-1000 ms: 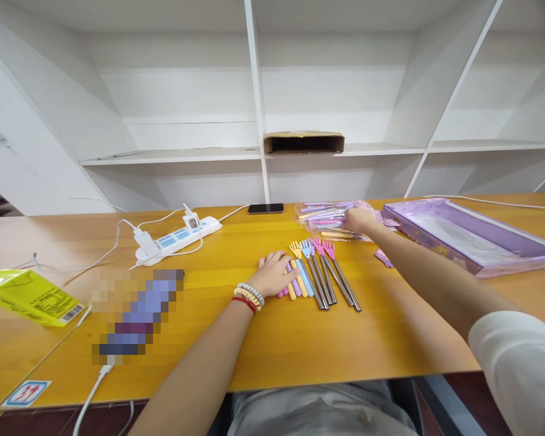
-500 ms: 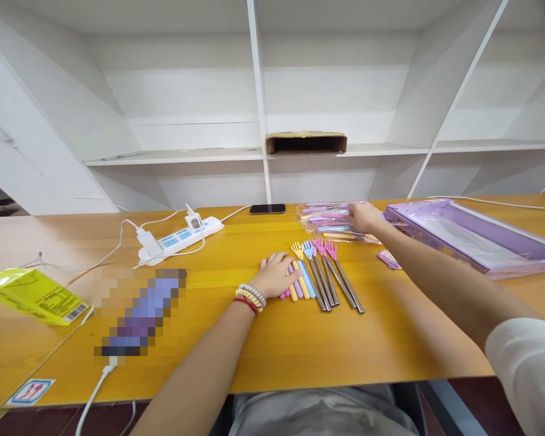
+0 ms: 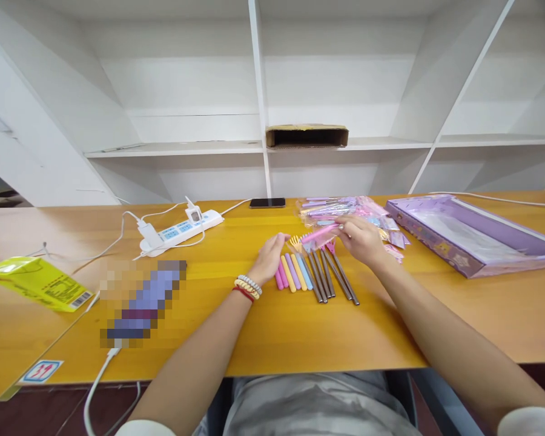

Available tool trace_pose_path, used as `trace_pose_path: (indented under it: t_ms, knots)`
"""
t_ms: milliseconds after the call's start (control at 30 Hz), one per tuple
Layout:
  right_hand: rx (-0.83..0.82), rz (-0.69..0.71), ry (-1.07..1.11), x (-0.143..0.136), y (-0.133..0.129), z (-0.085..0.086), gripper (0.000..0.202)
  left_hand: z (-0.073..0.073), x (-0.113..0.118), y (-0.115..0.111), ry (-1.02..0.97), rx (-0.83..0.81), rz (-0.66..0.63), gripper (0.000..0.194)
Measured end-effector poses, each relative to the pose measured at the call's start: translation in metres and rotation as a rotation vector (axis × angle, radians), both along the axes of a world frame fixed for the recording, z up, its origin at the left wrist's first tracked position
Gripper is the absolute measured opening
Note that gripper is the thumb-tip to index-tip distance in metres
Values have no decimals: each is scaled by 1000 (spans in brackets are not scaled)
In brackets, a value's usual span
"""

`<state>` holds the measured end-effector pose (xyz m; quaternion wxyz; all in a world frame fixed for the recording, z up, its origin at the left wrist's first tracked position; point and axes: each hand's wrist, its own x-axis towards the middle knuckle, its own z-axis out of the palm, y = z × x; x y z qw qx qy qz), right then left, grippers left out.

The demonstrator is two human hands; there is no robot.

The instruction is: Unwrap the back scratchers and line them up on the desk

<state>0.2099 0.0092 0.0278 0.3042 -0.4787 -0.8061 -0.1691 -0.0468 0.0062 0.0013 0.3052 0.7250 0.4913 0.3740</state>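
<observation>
My right hand [image 3: 361, 239] is closed on a pink back scratcher [image 3: 320, 234] in clear wrapping, held above the coloured claw heads of several back scratchers [image 3: 329, 275] with metal rods. Left of those rods lies a row of pastel handles [image 3: 294, 272] in pink, purple, yellow and blue. My left hand [image 3: 269, 257] hovers at the left end of this row, fingers stretched out and holding nothing. Behind my right hand lies a pile of wrapped back scratchers [image 3: 327, 208].
A purple box tray [image 3: 470, 261] with a clear lining stands at right. A dark phone [image 3: 267, 203] lies at the back, a white power strip [image 3: 181, 235] with cables at left. Further left are a blurred-out phone [image 3: 149, 303] and a yellow packet [image 3: 40, 283].
My right hand has come back from the pile toward me and left, bringing the wrapped pink back scratcher. My left hand has lifted off the pastel handles and shifted slightly left.
</observation>
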Motion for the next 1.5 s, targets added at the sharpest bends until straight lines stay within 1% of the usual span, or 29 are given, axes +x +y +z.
trace_pose_path:
  t_ms: [67, 133, 200, 267, 333, 367, 433, 533, 600, 633, 733, 833, 900, 933, 1000, 1067, 1233, 1400, 1500]
  knots:
    - [12, 110, 26, -5, -7, -7, 27, 3, 1, 1, -234, -79, -69, 69]
    - [20, 194, 41, -13, -13, -11, 25, 7, 3, -2, -383, -170, -177, 66]
    - [69, 289, 65, -22, -18, -12, 23, 13, 6, -9, -429, -266, -287, 56]
    - [175, 414, 101, -31, -21, -13, 19, 20, 10, -17, -418, -372, -399, 46]
    - [276, 521, 132, -37, -24, -13, 16, 26, 13, -25, -414, -474, -497, 42]
    - [303, 550, 143, -40, -24, -14, 16, 27, 13, -27, -420, -508, -531, 42]
    - [307, 560, 152, -43, -25, -14, 14, 28, 12, -30, -429, -544, -565, 42]
    - [288, 505, 151, -45, -25, -15, 8, 26, 10, -28, -413, -574, -584, 43]
    - [284, 446, 164, -44, -25, -16, 6, 24, 10, -27, -421, -570, -566, 46]
    - [281, 412, 181, -44, -25, -16, 9, 23, 10, -26, -437, -552, -539, 46]
    - [262, 343, 241, -40, -25, -16, 21, 18, 15, -22, -553, -408, -381, 43]
    - [219, 369, 206, -37, -27, -12, 23, 13, 19, -16, -714, -225, -142, 37]
    - [167, 408, 146, -37, -29, -9, 20, 10, 18, -11, -764, -143, -3, 37]
    - [141, 425, 116, -37, -30, -8, 17, 10, 17, -9, -771, -112, 49, 37]
    - [107, 445, 71, -38, -31, -8, 12, 10, 15, -7, -770, -75, 109, 37]
    - [99, 438, 53, -39, -29, -10, 11, 10, 14, -7, -765, -79, 123, 37]
    - [91, 406, 80, -38, -23, -20, 12, 11, 18, -10, -761, -130, 108, 39]
    - [61, 379, 114, -38, -21, -26, 13, 11, 22, -11, -837, -130, 100, 41]
    - [69, 382, 156, -39, -20, -29, 14, 11, 22, -11, -864, -139, 69, 40]
